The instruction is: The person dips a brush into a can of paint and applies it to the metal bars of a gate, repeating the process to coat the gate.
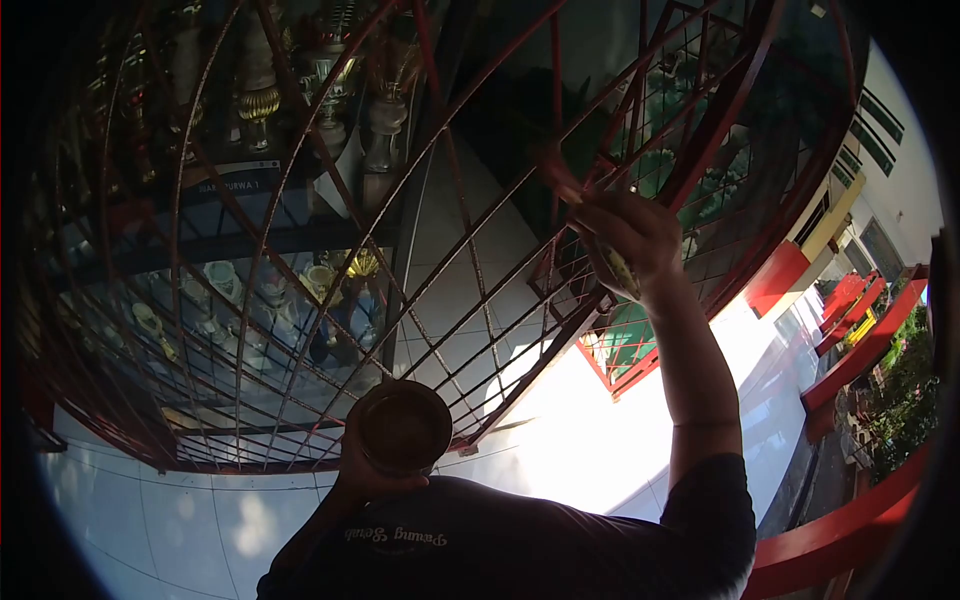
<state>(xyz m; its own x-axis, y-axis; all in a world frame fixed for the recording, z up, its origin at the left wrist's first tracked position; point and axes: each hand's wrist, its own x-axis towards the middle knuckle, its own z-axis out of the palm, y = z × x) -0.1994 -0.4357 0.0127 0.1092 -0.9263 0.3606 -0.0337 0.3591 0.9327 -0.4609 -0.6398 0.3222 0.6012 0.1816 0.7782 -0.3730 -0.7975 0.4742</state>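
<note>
My left hand [365, 462] is wrapped around a round open can [403, 428] held in front of my chest, with its dark inside facing up. Raised to the right, my right hand [632, 235] grips a paintbrush [566, 182], its reddish tip blurred against the bars. A yellowish part of what this hand grips shows below the palm. Right behind the brush stands a red metal grille [480, 265] of crossed diagonal bars, some of them dull and rusty brown.
Behind the grille, a glass cabinet [225, 240] holds several trophies [258, 105]. White floor tiles [190, 520] run below it. Red curved beams [870, 350] and green plants [900, 400] lie to the right, beyond a sunlit stretch of floor.
</note>
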